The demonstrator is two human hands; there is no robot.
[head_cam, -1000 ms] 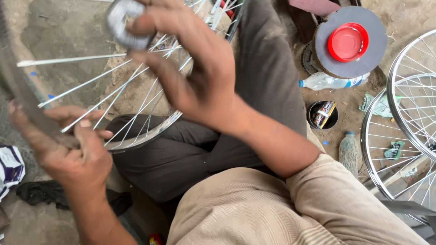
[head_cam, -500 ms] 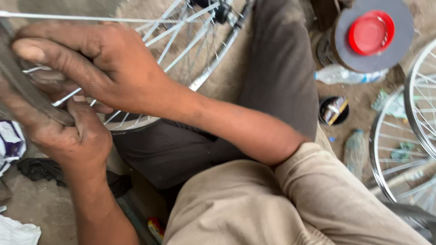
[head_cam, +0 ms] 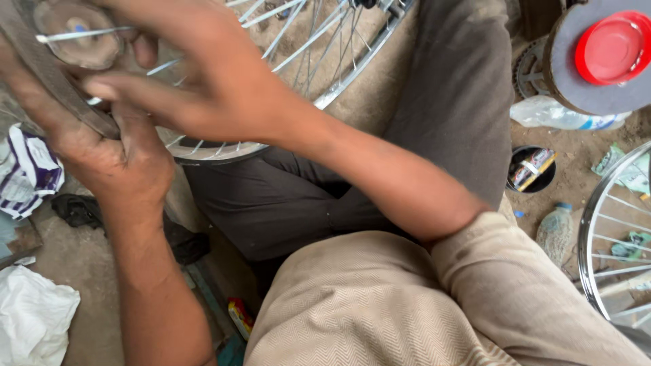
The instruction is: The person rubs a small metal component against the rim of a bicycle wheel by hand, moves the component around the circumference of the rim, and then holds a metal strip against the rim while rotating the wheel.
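I sit cross-legged in dark trousers with a spoked bicycle wheel [head_cam: 339, 74] across my lap. My left hand [head_cam: 119, 159] grips the near part of its dark rim at the left edge of view. My right hand [head_cam: 203, 81] reaches across to the upper left, fingers spread over the spokes beside the left hand. A round metal hub [head_cam: 74, 37] with a spoke across it sits just above and left of my right fingers. Whether the right fingers pinch a spoke is hidden by the hand itself.
A grey round disc with a red lid [head_cam: 614, 47] stands at the upper right above a clear plastic bottle [head_cam: 569, 115]. A small black tin [head_cam: 531, 169], another bottle [head_cam: 556, 230] and a second spoked wheel [head_cam: 614, 237] lie right. White cloth [head_cam: 30, 312] lies lower left.
My right hand came down from the hub to the rim at the left, beside my left hand. The view shifted and the wheel now sits higher in the frame.
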